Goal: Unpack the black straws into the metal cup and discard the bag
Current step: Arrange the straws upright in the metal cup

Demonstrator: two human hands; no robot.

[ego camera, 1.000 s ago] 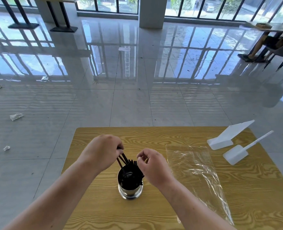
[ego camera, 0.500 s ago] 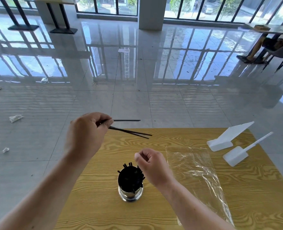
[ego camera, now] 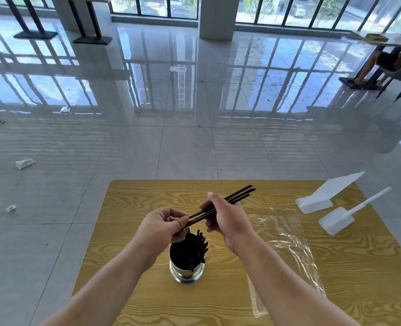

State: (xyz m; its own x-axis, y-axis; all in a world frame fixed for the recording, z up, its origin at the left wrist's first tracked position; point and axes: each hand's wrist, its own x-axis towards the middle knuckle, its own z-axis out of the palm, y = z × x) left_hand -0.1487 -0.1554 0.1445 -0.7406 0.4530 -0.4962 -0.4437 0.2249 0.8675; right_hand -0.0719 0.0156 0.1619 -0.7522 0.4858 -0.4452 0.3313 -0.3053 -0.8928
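Note:
A metal cup (ego camera: 186,272) stands on the wooden table (ego camera: 147,201), packed with several black straws (ego camera: 193,247). Just above it, three loose black straws (ego camera: 238,194) lie almost level, pointing up to the right. My left hand (ego camera: 163,228) pinches their near ends. My right hand (ego camera: 226,220) holds them around the middle between thumb and fingers. The clear plastic bag (ego camera: 286,243) lies flat and empty on the table to the right of the cup.
Two white plastic stands (ego camera: 317,198) (ego camera: 336,221) sit at the table's far right corner. Scraps of paper litter the shiny tiled floor on the left (ego camera: 24,163). A seated person (ego camera: 368,67) is far off at the upper right.
My left hand pulled three straws out of the cup, lifted them left, then brought them back over the cup. My right hand rose from beside the cup and took hold of them.

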